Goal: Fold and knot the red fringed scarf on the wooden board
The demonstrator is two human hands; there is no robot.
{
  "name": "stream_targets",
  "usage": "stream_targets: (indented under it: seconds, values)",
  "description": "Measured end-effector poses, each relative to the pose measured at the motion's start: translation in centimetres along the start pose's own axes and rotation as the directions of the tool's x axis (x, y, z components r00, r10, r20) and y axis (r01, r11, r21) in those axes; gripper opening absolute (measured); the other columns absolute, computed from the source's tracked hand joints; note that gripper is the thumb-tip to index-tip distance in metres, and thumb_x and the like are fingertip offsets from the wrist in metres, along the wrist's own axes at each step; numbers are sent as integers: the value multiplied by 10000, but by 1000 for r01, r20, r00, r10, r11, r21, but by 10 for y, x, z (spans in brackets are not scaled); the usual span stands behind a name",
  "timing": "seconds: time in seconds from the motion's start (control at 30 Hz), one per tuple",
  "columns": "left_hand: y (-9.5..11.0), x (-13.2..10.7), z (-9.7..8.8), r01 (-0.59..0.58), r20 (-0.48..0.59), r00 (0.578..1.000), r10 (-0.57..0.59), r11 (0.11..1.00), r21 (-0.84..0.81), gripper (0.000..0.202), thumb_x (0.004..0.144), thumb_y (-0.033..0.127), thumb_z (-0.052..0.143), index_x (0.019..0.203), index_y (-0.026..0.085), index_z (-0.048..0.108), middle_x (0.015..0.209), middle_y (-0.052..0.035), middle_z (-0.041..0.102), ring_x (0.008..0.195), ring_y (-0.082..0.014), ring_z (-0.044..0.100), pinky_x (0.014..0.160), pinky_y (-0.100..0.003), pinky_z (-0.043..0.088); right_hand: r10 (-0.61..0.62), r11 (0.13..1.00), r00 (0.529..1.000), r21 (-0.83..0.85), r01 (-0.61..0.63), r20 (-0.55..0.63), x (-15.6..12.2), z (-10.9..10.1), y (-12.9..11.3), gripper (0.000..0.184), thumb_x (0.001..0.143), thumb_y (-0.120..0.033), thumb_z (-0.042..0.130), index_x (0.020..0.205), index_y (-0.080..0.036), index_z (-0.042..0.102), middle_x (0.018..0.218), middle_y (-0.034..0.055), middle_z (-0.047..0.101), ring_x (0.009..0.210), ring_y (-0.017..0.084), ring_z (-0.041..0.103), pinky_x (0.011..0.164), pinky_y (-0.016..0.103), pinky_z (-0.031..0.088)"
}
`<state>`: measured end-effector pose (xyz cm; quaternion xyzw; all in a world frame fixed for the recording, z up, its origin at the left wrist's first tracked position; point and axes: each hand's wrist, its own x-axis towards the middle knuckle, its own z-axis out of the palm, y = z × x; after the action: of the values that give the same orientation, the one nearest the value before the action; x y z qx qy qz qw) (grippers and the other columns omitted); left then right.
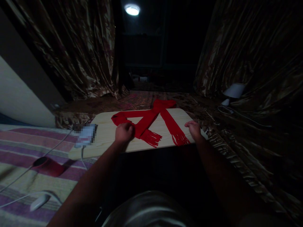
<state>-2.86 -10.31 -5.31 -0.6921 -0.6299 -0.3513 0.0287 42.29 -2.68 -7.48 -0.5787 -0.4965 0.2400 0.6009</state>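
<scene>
Forearms (91, 179) fwd; LH (123, 132) gripping scarf (147, 123), RH (194, 130) part-curled.

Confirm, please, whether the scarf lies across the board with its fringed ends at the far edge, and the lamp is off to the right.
Not quite: the fringed ends lie at the near edge of the board, as the head view shows. The scarf does lie across the board, and the lamp is off to the right.
</scene>
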Motion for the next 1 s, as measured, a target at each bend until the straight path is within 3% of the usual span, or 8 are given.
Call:
stream_targets:
  seconds: [0.07,0.2,0.3,0.5,0.63,0.8,1.0]
  values:
    - [7,-4,1,-146,26,989,146,989,-3,459,950,441,467,1243,184,709,1240,-131,719,1195,-288,633,1066,-437,483,-4,1000,1000,-19,4,5,-3,0,-4,123,579,-311,588,576,-210,660,639,17,665,737,209,610,771,340,464]
    - [15,-9,6,-299,234,925,301,953,-44,599,985,538,410,1419,176,611,1456,-119,599,1363,-268,537,1184,-417,398,-22,998,999,-58,23,24,-8,1,-11,132,599,-323,573,558,-216,639,622,16,650,713,202,594,755,333,454]
    - [15,-8,9,-293,301,908,291,955,-39,666,991,581,374,1435,137,595,1473,-135,579,1392,-274,514,1203,-422,379,-36,995,998,-93,40,43,-10,1,-13,132,601,-318,551,556,-220,628,616,19,647,718,207,590,741,329,448]
    - [16,-8,7,-293,303,910,283,956,-11,677,974,603,395,1438,153,597,1465,-124,589,1391,-270,517,1205,-412,379,-33,992,999,-121,37,35,-11,2,-16,122,596,-314,550,562,-224,624,609,23,648,731,216,587,729,327,446]
    - [17,-9,9,-302,344,897,276,953,22,706,962,599,415,1492,149,536,1534,-133,515,1440,-290,454,1224,-425,333,-15,991,999,-132,20,36,-11,2,-16,117,605,-313,573,565,-219,631,615,26,650,722,215,590,738,329,449]
    - [16,-14,18,-247,437,881,179,964,103,798,943,680,398,1610,247,331,1658,-102,318,1530,-384,254,1221,-560,260,-24,989,999,-146,29,32,-9,2,-14,125,609,-316,567,571,-217,634,622,22,649,721,212,591,747,329,444]
    - [17,-17,18,-247,433,883,179,963,106,774,946,701,374,1615,317,303,1676,-73,288,1530,-405,237,1202,-573,257,-24,981,999,-191,32,45,-9,2,-14,129,614,-318,572,572,-220,646,623,19,660,727,210,589,721,319,436]
